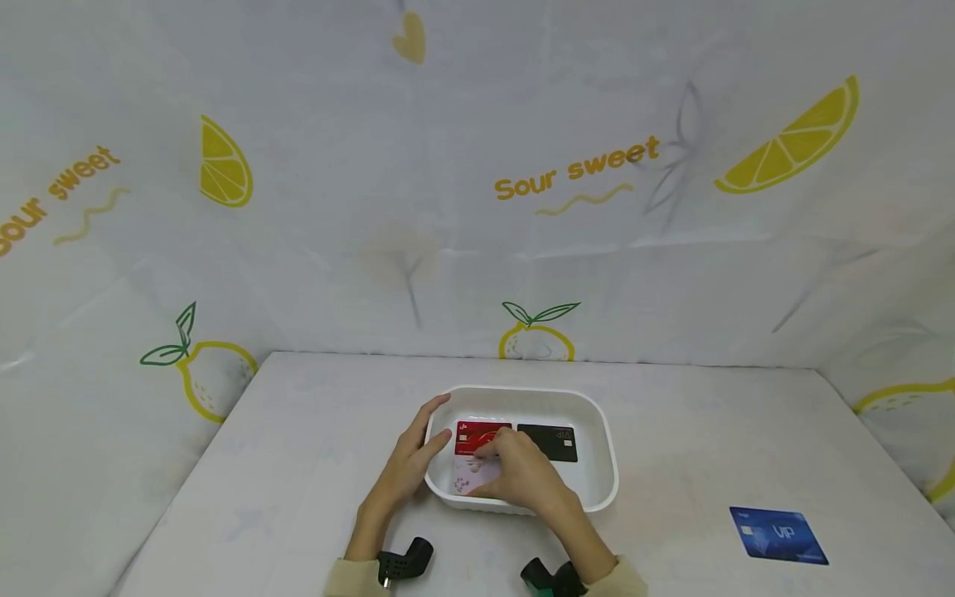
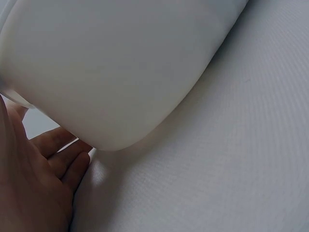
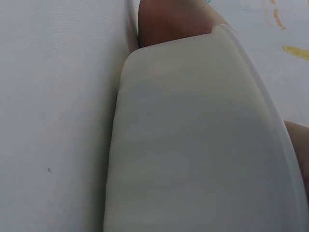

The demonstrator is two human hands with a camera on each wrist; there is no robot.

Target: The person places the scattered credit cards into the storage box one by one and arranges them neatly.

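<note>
A white plastic tray (image 1: 610,464) stands on the table, holding a red card (image 1: 470,429), a black VIP card (image 1: 555,444) and a pink patterned card (image 1: 464,477). My left hand (image 1: 406,460) grips the tray's left end, its thumb over the rim and its fingers along the outer wall. In the left wrist view, the fingers of the left hand (image 2: 43,169) rest against that wall. Reaching over the near rim, my right hand (image 1: 525,473) pinches the pink card by its edges and partly covers it. The right wrist view mostly shows the tray's outer wall (image 3: 193,135).
A blue VIP card (image 1: 779,535) lies on the white table (image 1: 298,481) to the right of the tray. Behind the table hangs a white sheet (image 1: 336,166) with lemon prints. Black wrist devices (image 1: 405,560) sit near both cuffs.
</note>
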